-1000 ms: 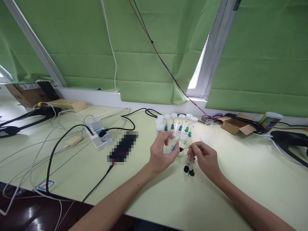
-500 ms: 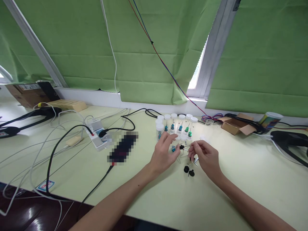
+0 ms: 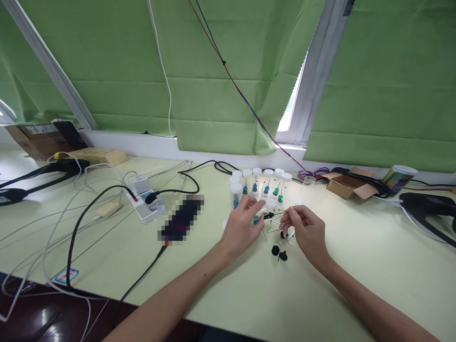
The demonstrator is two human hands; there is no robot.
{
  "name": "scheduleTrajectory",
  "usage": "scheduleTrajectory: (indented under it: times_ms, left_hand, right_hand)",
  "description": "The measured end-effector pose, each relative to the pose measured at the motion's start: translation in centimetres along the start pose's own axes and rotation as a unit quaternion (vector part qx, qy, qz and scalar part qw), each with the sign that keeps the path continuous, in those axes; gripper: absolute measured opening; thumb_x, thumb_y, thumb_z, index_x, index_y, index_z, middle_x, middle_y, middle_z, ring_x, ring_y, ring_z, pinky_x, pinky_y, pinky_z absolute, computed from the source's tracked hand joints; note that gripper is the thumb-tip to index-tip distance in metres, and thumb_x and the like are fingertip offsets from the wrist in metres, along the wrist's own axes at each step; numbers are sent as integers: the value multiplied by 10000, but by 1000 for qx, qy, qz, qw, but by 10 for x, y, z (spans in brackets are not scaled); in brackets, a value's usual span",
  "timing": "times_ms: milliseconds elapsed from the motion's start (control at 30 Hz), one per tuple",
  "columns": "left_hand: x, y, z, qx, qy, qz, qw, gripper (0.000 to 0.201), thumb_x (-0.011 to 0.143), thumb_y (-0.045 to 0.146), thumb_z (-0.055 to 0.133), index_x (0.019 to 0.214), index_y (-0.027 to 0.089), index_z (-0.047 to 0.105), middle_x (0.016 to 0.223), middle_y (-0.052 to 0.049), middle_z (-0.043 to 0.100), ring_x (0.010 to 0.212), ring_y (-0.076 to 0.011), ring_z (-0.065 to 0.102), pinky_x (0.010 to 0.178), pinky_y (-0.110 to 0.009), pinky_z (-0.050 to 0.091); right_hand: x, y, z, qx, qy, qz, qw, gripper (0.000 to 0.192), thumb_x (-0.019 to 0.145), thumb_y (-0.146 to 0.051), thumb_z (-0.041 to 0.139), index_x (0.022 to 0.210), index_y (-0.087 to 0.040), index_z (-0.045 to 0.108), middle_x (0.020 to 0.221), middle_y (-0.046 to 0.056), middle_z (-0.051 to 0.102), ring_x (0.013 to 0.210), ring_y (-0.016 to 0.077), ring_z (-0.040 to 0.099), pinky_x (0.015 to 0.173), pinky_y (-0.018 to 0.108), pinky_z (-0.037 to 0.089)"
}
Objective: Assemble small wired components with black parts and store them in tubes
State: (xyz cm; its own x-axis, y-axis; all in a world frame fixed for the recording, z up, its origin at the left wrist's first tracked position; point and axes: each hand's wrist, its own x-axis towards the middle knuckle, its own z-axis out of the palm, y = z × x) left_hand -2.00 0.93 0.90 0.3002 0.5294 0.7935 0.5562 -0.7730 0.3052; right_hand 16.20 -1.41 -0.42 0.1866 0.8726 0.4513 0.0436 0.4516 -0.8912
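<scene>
My right hand (image 3: 306, 232) is closed in a pinch on the thin metal shaft of a black-hubbed needle (image 3: 269, 215). The needle lies nearly level, its black hub pointing toward my left hand (image 3: 241, 222). That hand has thumb and forefinger apart, close to the hub; I cannot tell if they touch it. A teal hub (image 3: 256, 220) shows between its fingers. Behind my hands stand clear vials with white caps (image 3: 286, 177), holding teal and green needles. Below the right hand lie a round black knob (image 3: 275, 250), another black disc-shaped part (image 3: 283, 256) and small metal hex keys (image 3: 290, 238).
A blurred-out dark device (image 3: 181, 221) lies to the left with a cable, near a white power strip (image 3: 144, 209). Loose cables spread over the left side. At the back right are an open cardboard box (image 3: 347, 185), a printed can (image 3: 399, 179) and a black frame-like object (image 3: 427, 209).
The black hub has shifted slightly left and now sits closer to my left thumb. My right fingers have come together around the shaft. The left hand has barely moved.
</scene>
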Motion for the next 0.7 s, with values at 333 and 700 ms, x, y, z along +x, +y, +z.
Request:
scheduleTrajectory:
  times_ms: [333,700]
  left_hand:
    - [-4,-1,1,78,-87,-39,992,349,824,103,541,1132,255,606,1050,-47,630,719,-139,628,595,-250,486]
    - [-4,2,-1,33,-153,-67,985,379,856,131,535,1220,238,529,1123,-50,619,917,-189,639,744,-305,530]
  right_hand:
    - [8,-1,-2,77,86,36,993,201,886,-332,602,764,-172,609,639,12,609,511,149,608,417,265,478]
    - [11,-1,-2,176,19,136,975,197,805,-314,682,685,-168,628,595,-2,581,479,118,552,397,226,411]
